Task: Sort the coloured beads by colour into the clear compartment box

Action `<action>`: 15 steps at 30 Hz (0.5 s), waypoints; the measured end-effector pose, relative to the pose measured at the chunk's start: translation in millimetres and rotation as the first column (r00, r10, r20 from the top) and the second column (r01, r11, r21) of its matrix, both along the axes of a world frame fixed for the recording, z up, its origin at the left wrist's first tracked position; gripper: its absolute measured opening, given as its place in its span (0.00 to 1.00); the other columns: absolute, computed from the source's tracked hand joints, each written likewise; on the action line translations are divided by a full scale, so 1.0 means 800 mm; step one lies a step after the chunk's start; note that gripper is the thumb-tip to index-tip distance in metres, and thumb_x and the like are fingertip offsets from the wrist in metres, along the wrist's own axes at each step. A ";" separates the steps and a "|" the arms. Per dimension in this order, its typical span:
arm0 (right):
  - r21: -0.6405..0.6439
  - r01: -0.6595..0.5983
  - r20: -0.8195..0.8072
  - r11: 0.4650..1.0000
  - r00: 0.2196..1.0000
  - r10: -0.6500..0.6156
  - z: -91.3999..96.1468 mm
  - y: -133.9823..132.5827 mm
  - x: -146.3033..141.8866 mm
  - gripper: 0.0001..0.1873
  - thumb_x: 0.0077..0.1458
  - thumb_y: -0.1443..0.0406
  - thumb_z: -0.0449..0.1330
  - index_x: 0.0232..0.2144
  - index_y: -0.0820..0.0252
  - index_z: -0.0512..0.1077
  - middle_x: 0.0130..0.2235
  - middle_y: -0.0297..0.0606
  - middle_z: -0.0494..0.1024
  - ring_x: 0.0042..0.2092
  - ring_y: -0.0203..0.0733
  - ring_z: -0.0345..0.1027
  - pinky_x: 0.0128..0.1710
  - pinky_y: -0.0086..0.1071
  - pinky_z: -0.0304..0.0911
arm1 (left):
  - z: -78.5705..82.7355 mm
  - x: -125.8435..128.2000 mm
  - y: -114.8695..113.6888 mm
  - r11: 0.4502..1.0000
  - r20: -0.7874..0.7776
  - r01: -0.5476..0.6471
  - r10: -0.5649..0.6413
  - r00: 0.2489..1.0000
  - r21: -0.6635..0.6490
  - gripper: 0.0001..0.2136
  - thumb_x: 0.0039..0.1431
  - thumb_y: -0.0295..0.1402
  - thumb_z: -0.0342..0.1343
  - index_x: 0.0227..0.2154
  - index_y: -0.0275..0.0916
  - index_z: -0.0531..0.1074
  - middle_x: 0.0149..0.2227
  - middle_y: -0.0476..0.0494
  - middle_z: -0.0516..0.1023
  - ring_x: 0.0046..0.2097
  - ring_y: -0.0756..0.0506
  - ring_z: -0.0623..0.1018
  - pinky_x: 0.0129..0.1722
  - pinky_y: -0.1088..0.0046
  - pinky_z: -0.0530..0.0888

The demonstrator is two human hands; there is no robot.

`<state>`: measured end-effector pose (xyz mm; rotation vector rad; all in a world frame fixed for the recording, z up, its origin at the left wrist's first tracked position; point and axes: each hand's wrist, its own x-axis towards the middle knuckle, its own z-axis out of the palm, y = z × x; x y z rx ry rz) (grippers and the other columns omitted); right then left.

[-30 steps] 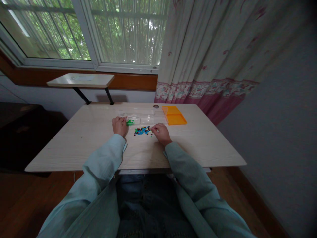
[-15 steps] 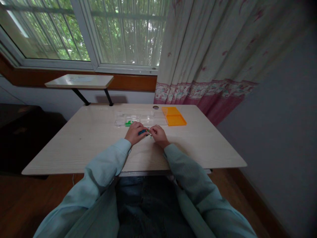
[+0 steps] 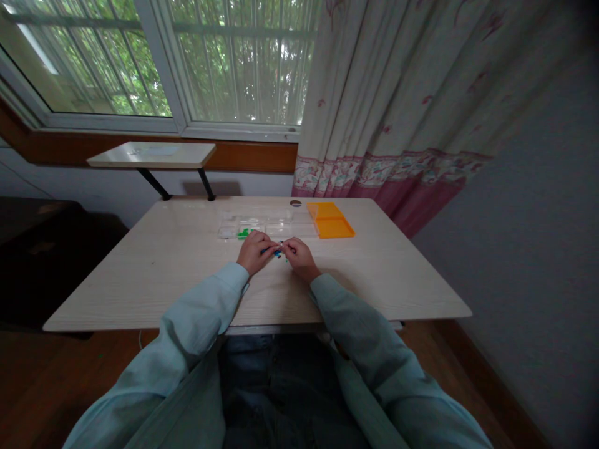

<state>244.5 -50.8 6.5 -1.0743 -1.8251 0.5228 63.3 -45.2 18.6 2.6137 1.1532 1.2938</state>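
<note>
My left hand (image 3: 255, 253) rests on the desk with its fingers closed and pinched toward the middle. Facing it, my right hand (image 3: 301, 258) is also in a pinch, its fingertips almost meeting those of the left. Whatever sits between the fingertips is too small and too covered to name. Tiny blue pieces (image 3: 277, 254) show just below the fingertips, partly hidden by the left hand. Behind the hands lies a clear plastic compartment box (image 3: 279, 228). Green pieces (image 3: 244, 234) sit in one of its left compartments, close to my left knuckles.
An orange plastic case (image 3: 335, 222) lies at the right end of the clear box. The pale wooden desk (image 3: 187, 274) carries a small raised shelf (image 3: 152, 154) at its back left. A curtain (image 3: 374, 125) hangs behind the right side.
Less of the blue item by my left hand shows now, as the left fingers have closed in over it. Both hands otherwise stay in place; the view has shifted slightly.
</note>
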 end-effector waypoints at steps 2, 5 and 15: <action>0.003 -0.011 -0.004 1.000 1.000 0.011 0.000 0.000 0.001 0.13 0.59 0.60 0.53 0.28 0.59 0.72 0.29 0.35 0.70 0.34 0.36 0.63 0.35 0.29 0.59 | 0.000 -0.001 0.000 1.000 0.007 -0.005 0.005 1.000 0.003 0.11 0.60 0.41 0.53 0.35 0.43 0.78 0.31 0.44 0.73 0.38 0.45 0.68 0.40 0.65 0.66; 0.012 -0.031 -0.004 0.999 1.000 0.031 -0.001 0.001 0.002 0.13 0.59 0.61 0.52 0.29 0.59 0.73 0.30 0.36 0.71 0.35 0.37 0.64 0.36 0.29 0.60 | -0.001 -0.002 0.001 1.000 0.008 -0.009 0.009 1.000 -0.003 0.11 0.61 0.40 0.53 0.36 0.44 0.78 0.31 0.44 0.73 0.39 0.45 0.68 0.40 0.65 0.66; 0.034 -0.015 -0.002 0.999 1.000 0.015 -0.001 0.004 0.007 0.12 0.59 0.62 0.53 0.32 0.59 0.75 0.32 0.37 0.73 0.36 0.38 0.66 0.37 0.30 0.61 | -0.004 -0.005 0.005 0.999 0.039 -0.037 0.037 0.999 -0.023 0.11 0.61 0.40 0.52 0.35 0.44 0.78 0.31 0.45 0.73 0.39 0.45 0.69 0.41 0.65 0.66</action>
